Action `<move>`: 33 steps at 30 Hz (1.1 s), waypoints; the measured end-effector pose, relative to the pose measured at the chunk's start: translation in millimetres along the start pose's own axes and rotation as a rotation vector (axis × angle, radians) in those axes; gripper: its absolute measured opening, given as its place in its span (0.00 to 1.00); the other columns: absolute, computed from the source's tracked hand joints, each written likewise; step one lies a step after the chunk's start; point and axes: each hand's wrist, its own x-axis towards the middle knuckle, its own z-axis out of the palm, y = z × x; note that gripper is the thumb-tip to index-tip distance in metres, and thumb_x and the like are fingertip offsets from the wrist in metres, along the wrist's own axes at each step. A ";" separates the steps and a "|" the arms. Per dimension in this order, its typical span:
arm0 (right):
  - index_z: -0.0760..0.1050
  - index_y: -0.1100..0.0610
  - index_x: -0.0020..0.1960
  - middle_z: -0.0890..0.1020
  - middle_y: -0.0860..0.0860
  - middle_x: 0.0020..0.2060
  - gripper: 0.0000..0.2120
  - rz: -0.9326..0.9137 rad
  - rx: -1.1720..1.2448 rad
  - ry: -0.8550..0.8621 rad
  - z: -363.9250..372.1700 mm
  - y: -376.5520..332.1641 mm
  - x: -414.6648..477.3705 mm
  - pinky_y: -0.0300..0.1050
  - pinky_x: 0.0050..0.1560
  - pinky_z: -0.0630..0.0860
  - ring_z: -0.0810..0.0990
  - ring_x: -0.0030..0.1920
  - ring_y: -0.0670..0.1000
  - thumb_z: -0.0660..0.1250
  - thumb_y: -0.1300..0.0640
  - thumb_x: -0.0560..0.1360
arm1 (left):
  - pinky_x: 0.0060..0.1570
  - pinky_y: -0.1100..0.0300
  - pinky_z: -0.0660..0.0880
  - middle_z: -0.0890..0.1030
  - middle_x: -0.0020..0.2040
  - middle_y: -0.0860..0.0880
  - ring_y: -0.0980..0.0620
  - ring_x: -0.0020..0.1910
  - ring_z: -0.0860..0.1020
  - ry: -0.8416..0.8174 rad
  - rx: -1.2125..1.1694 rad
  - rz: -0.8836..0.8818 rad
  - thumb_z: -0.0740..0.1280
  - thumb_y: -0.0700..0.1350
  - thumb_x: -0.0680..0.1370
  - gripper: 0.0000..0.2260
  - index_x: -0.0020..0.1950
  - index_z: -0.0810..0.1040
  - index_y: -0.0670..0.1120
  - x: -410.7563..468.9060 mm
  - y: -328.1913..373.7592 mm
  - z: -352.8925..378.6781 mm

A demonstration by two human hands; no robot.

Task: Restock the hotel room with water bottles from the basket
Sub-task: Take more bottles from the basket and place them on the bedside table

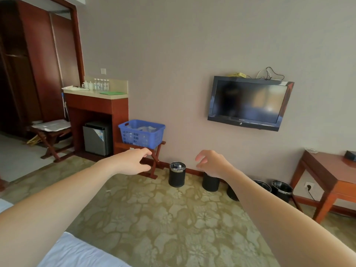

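Note:
A blue plastic basket (141, 136) sits on a wooden luggage rack (156, 160) against the wall, with clear bottles lying inside it. Several water bottles (101, 84) stand upright on the beige counter (107, 95) at the left, beside white cups. Both my arms stretch forward across the room. My left hand (134, 160) is empty with curled, spread fingers, in front of the rack and below the basket. My right hand (211, 162) is also empty, fingers apart and drooping, above a black bin.
Several black bins (177, 177) line the wall's base. A minibar fridge (96, 137) sits under the counter. A television (248, 103) hangs on the wall, a wooden desk (331, 174) stands right, a folding stool (52, 135) left, and a bed corner (77, 253) lies near me.

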 end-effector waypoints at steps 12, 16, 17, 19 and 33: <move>0.74 0.52 0.62 0.79 0.53 0.56 0.14 -0.160 -0.148 -0.113 -27.7 45.1 213.4 0.49 0.58 0.78 0.79 0.54 0.54 0.66 0.58 0.76 | 0.66 0.59 0.67 0.62 0.77 0.51 0.51 0.72 0.68 0.007 -0.020 -0.114 0.64 0.53 0.80 0.28 0.77 0.60 0.51 176.6 -14.3 -2.2; 0.74 0.55 0.62 0.80 0.54 0.56 0.14 -0.196 -0.170 -0.143 -12.5 41.6 273.7 0.46 0.56 0.76 0.79 0.54 0.55 0.65 0.56 0.77 | 0.64 0.63 0.63 0.59 0.78 0.52 0.52 0.73 0.65 -0.045 0.037 -0.161 0.64 0.53 0.80 0.29 0.78 0.57 0.50 211.1 -43.5 -9.1; 0.75 0.56 0.60 0.80 0.54 0.54 0.13 -0.212 -0.162 -0.145 -5.7 38.4 290.3 0.46 0.54 0.76 0.79 0.53 0.55 0.65 0.56 0.76 | 0.64 0.63 0.63 0.59 0.78 0.52 0.52 0.74 0.65 -0.039 0.048 -0.173 0.64 0.53 0.80 0.29 0.78 0.57 0.51 220.7 -53.4 -13.0; 0.76 0.57 0.57 0.81 0.54 0.53 0.11 -0.252 -0.162 -0.152 11.0 31.4 327.4 0.48 0.53 0.76 0.79 0.51 0.56 0.64 0.58 0.76 | 0.66 0.60 0.65 0.61 0.78 0.50 0.51 0.73 0.66 -0.028 0.069 -0.200 0.64 0.53 0.80 0.29 0.78 0.57 0.50 242.0 -76.0 -23.0; 0.75 0.53 0.59 0.76 0.50 0.48 0.12 -0.339 -0.079 -0.172 80.3 -47.1 600.9 0.41 0.44 0.72 0.77 0.44 0.51 0.62 0.59 0.77 | 0.64 0.58 0.67 0.64 0.75 0.47 0.49 0.69 0.69 0.032 0.152 -0.288 0.62 0.51 0.81 0.26 0.77 0.58 0.49 422.7 -230.2 -114.2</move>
